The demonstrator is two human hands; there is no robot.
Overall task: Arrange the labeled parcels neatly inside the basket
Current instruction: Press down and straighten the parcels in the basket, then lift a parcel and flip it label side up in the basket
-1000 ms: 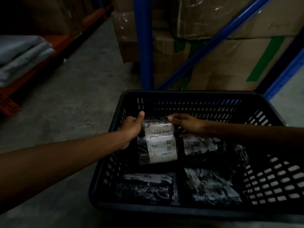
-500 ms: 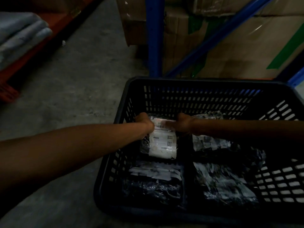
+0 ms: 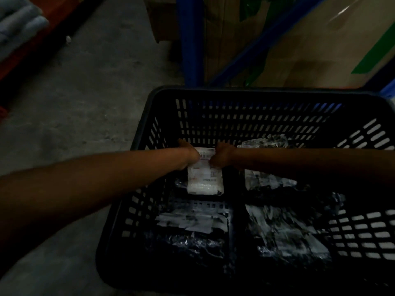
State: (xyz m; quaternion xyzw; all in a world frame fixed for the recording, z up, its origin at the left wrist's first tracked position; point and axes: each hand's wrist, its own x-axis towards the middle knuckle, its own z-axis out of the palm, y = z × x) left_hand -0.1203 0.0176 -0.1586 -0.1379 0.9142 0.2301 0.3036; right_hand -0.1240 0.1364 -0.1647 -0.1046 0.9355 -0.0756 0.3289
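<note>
A black slotted plastic basket (image 3: 245,92) stands on the concrete floor. A parcel with a white barcode label (image 3: 205,180) lies in its far left part. My left hand (image 3: 189,153) and my right hand (image 3: 221,154) both grip the parcel's far edge, low inside the basket. Dark parcels with white labels fill the near left (image 3: 188,229), near right (image 3: 284,233) and far right (image 3: 267,180) parts. My right forearm crosses over the far right parcel.
A blue steel rack post (image 3: 190,39) and diagonal brace stand right behind the basket, with wrapped cardboard boxes (image 3: 310,39) on the rack. Folded grey cloth (image 3: 17,28) lies on a red shelf at far left. Bare concrete floor (image 3: 85,92) spreads to the left.
Both hands went lower with the labeled parcel and pressed it down in the far left part. The camera tilted down and closer to the basket.
</note>
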